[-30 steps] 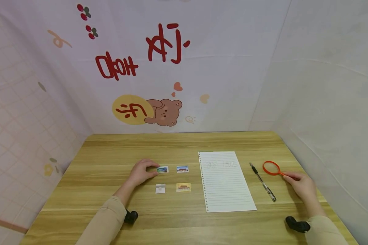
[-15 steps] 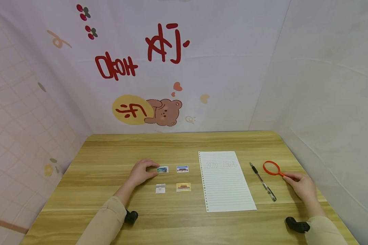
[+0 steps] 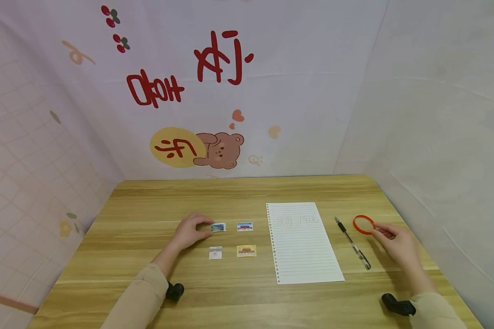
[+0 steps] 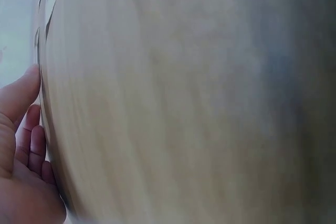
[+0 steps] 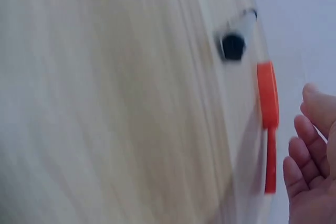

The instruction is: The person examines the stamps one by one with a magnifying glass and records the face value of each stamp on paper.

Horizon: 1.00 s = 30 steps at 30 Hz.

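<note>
White cloth (image 3: 304, 114), printed with red characters and a brown bear (image 3: 228, 148), hung behind a wood-grain table (image 3: 230, 297). At the left, the left hand (image 3: 188, 232) had its thumb and forefinger slightly parted, touching the left end of a green-and-blue slip (image 3: 219, 227), the far left one of four small picture slips. Near it lay a pale grey slip (image 3: 215, 252); to their right were a blue-and-white slip (image 3: 244, 226) on the far side and a yellow slip (image 3: 246, 251) on the near side. Next came a lined sheet (image 3: 306, 251) with punched holes down its left edge and faint handwriting towards its far end. A pen (image 3: 353, 245) lay slantwise between the sheet and an orange-red magnifying glass (image 5: 268, 98), which lay on the table. At the right, the right hand (image 3: 398, 244) blocked its handle from the head view; the right wrist view showed the fingers loosely bent, just beside the handle and holding nothing.
</note>
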Motion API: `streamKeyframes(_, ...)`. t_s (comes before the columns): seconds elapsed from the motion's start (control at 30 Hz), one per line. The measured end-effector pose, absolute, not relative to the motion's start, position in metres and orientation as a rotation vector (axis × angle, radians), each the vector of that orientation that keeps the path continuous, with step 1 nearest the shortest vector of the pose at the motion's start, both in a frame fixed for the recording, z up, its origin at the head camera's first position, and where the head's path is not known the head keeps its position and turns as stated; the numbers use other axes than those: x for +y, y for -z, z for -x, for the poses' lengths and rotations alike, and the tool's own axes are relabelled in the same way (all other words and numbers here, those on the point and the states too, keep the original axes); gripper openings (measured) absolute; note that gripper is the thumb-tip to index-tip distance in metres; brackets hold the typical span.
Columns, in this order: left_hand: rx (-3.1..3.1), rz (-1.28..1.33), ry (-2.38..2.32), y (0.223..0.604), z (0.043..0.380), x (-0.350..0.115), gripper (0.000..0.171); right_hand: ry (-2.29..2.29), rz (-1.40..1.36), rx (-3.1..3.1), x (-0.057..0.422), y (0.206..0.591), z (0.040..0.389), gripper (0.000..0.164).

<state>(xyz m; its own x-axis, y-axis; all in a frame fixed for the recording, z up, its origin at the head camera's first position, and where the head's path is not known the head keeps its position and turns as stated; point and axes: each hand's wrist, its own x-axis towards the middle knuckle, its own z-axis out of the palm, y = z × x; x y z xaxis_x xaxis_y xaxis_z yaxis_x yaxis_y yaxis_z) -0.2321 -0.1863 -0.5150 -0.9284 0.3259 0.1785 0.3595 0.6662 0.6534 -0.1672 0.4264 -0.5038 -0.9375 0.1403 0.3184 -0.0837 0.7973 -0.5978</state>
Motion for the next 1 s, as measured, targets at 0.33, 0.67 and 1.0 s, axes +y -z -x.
streamKeyframes(0.33, -2.792, 0.586, 1.181, 0.512, 0.226, -0.186, 0.036, -0.846, -0.199, -2.666, 0.394, 0.508, 0.176, 0.032)
streamKeyframes(0.67, -2.754, 0.517, 1.290, 0.502, 0.220, -0.177, 0.041, -0.823, -0.285, -2.776, 0.384, 0.514, 0.181, 0.049)
streamKeyframes(1.0, -2.666, 0.634, 1.307, 0.487, 0.198, -0.130, 0.040, -0.794, -0.223, -2.790, 0.378, 0.520, 0.182, 0.050)
